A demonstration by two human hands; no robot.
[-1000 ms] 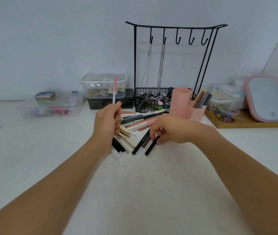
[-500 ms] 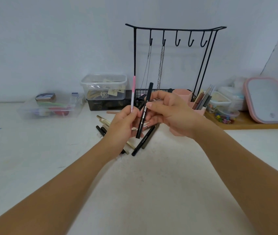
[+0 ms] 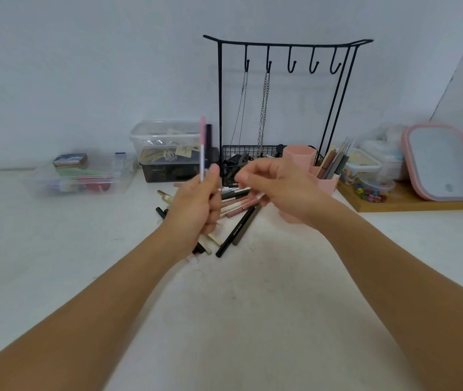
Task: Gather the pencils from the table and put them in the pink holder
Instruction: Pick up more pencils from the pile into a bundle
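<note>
1. blurry stuff first: my left hand (image 3: 196, 206) is clenched round a thin pink-and-white pencil (image 3: 202, 148) that sticks straight up; there's a dark black pencil (image 3: 209, 136) right behind it, also upright, and its lower part is hidden by my fingers, so I can't swear it's in the same grip
2. my right hand (image 3: 278, 190) is smeared with motion; fingers are curled loosely and I can't make out anything in them, so I honestly can't tell if it's gripping something; it also covers the lower front of the pink hexagonal plastic holder (image 3: 299, 155)
3. the loose pile of pencils (image 3: 236, 204) (black, grey, cream, dusty pink) lies on the white table (image 3: 253, 320) under and between both hands; my left hand hides part of it
4. behind: a black wire stand with hooks (image 3: 286, 46), two chains hanging from it, and a wire basket at its base; the holder sits just right of that basket, with a few pencils already standing in its lower side compartment
5. left of the stand is a clear lidded plastic tub (image 3: 165, 136) stacked on a dark box; further left a flat clear plastic box (image 3: 80, 176) of blurry colourful bits
6. far right, a wooden tray (image 3: 411, 203) carries small containers and a pink-rimmed mirror (image 3: 439, 162)
7. the near half of the table only has my forearms over it; both arms are cut off by the bottom edge
</note>
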